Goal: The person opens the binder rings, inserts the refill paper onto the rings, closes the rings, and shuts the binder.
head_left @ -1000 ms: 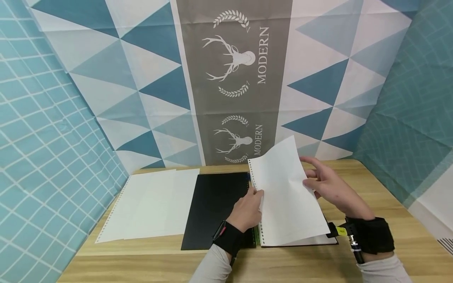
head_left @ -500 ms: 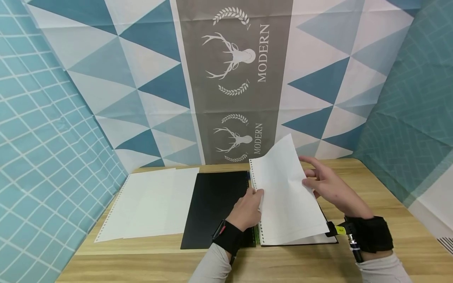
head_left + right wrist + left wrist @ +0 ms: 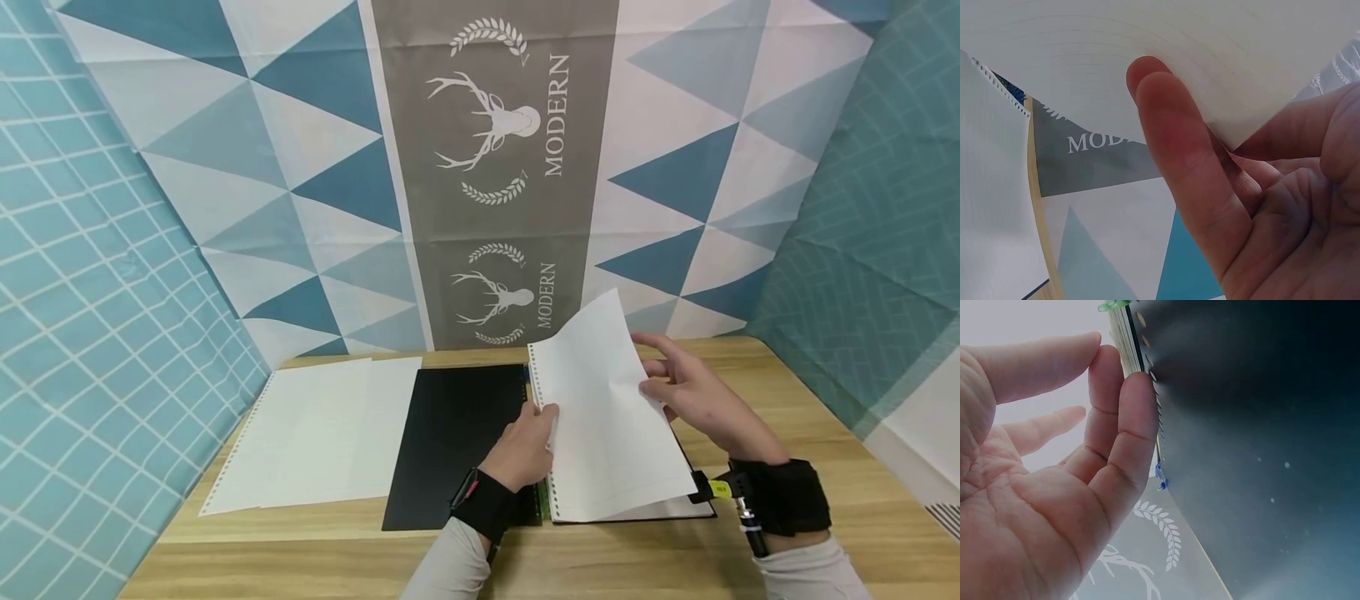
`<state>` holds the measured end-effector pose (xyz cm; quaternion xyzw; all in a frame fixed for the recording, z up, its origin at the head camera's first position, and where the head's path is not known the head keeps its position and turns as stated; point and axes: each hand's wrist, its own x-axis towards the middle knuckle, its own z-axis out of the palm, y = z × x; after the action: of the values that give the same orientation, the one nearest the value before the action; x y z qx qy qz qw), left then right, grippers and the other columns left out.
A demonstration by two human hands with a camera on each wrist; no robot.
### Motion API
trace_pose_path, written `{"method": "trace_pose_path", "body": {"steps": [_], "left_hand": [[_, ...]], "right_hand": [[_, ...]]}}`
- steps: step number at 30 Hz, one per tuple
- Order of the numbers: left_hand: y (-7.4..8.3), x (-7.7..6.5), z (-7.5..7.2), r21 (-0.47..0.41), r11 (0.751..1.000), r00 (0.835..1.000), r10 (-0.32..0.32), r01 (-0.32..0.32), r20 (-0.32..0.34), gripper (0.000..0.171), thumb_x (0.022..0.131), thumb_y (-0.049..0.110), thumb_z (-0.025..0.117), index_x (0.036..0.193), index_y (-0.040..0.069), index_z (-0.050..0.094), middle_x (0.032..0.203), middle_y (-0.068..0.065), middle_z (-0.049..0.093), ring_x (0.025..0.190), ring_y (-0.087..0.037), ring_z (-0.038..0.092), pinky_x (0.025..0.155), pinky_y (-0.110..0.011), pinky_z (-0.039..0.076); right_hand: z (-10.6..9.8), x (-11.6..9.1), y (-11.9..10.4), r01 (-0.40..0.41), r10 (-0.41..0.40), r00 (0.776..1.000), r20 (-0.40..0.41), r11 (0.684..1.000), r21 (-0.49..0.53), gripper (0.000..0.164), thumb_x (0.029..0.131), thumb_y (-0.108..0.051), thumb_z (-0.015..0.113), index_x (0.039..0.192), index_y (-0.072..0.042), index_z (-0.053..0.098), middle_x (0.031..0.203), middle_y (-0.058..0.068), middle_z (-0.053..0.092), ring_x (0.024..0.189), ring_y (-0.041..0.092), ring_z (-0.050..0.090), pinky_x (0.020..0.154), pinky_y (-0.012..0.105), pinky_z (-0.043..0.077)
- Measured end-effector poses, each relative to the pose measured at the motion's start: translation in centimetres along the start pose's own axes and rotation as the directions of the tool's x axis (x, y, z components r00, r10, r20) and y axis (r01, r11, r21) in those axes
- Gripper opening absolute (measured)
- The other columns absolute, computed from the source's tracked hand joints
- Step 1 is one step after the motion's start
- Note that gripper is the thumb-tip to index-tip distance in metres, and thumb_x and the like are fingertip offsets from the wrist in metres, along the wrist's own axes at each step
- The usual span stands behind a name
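A black ring binder lies open on the table, its cover flat to the left and ruled leaves on its right half. My left hand is at the spine, pinching the hole-punched edge of a loose-leaf sheet. In the left wrist view, thumb and fingertips meet beside the page stack. With thumb and fingers, my right hand grips the same sheet by its right edge; the sheet bows up, its top corner raised. In the right wrist view the raised paper runs between thumb and fingers.
Overlapping loose-leaf sheets lie left of the binder. A green ring clip and a blue one show along the spine. A patterned cloth backdrop stands behind the wooden table.
Both hands keep their hold on the sheet in nearly the same place. Only a slight shift of the whole view shows.
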<state>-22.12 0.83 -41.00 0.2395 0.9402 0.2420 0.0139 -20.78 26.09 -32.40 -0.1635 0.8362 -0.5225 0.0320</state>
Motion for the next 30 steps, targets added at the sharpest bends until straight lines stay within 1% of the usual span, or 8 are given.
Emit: {"method": "trace_pose_path", "body": {"steps": [4,10,17,25,30], "left_hand": [[0.00,-0.01,0.06,0.004,1.000,1.000,-0.005,0.005,0.004,0.050,0.090,-0.002,0.060,0.137,0.008,0.047,0.120,-0.020,0.050,0.064,-0.020,0.050,0.050,-0.027,0.040],[0.00,0.00,0.16,-0.001,1.000,1.000,-0.026,0.026,0.017,0.052,0.090,-0.001,0.061,0.139,0.008,0.045,0.122,-0.019,0.048,0.068,-0.020,0.050,0.053,-0.027,0.040],[-0.10,-0.06,0.53,0.021,1.000,1.000,-0.012,0.012,0.013,0.051,0.091,0.000,0.060,0.140,0.007,0.046,0.124,-0.020,0.046,0.067,-0.020,0.049,0.053,-0.026,0.039],[-0.29,-0.07,0.68,0.020,1.000,1.000,-0.009,0.008,0.020,0.044,0.091,-0.001,0.059,0.133,0.006,0.050,0.119,-0.019,0.046,0.064,-0.020,0.048,0.052,-0.027,0.038],[-0.41,0.02,0.74,0.033,0.999,1.000,-0.006,0.005,0.024,0.038,0.091,0.000,0.059,0.128,0.005,0.052,0.116,-0.018,0.046,0.064,-0.020,0.048,0.052,-0.026,0.037]], "right_hand": [[0.02,0.02,0.14,0.003,-0.003,1.000,0.009,1.000,0.007,0.066,0.099,0.001,0.049,0.155,-0.009,0.017,0.126,0.029,0.060,0.090,0.032,0.068,0.064,0.045,0.059],[0.11,0.11,0.33,0.003,-0.003,1.000,0.015,1.000,0.019,0.064,0.099,0.002,0.048,0.154,-0.009,0.017,0.126,0.030,0.060,0.089,0.033,0.068,0.063,0.045,0.060],[0.20,0.08,0.55,-0.024,0.024,1.000,0.016,1.000,0.002,0.065,0.098,0.002,0.049,0.154,-0.009,0.018,0.129,0.031,0.057,0.090,0.033,0.067,0.061,0.044,0.059],[0.22,-0.13,0.39,-0.027,0.028,1.000,0.012,0.999,-0.038,0.067,0.098,0.000,0.051,0.155,-0.010,0.017,0.129,0.031,0.057,0.088,0.031,0.064,0.059,0.041,0.055],[0.28,0.01,0.44,-0.049,0.050,0.999,0.013,0.998,-0.034,0.066,0.098,-0.001,0.050,0.155,-0.012,0.018,0.128,0.030,0.057,0.089,0.032,0.064,0.062,0.043,0.057]]}}
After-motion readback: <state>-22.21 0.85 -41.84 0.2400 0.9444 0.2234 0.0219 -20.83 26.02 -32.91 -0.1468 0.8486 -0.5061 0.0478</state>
